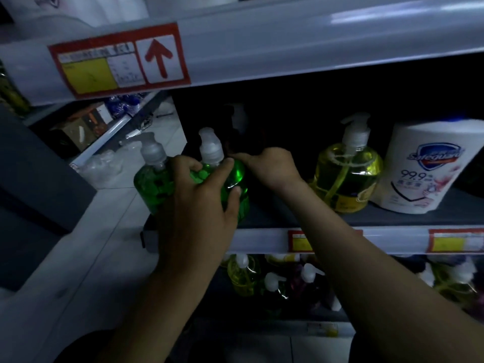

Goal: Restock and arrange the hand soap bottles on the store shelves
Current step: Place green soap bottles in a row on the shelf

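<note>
So the left hand [201,205] is wrapped across two soap bottles at once, the left green bottle [150,189] and the right green bottle [234,179], both at the left end of the middle shelf [392,241]. The right hand [272,166] reaches into the dark back with fingers curled, and I can't tell if it's got anything. Further right there's a yellow pump bottle [345,176], with a white Safeguard pack [424,174] just beside it.

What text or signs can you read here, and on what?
"Safeguard": on the white pack, in the blue shield.
"99.9": same pack, below the shield; smaller print unreadable.
Red up arrow: upper shelf tag; its print is blurred.
Lower shelf price tags: blurred.
Yellow bottle label: unreadable.
</note>
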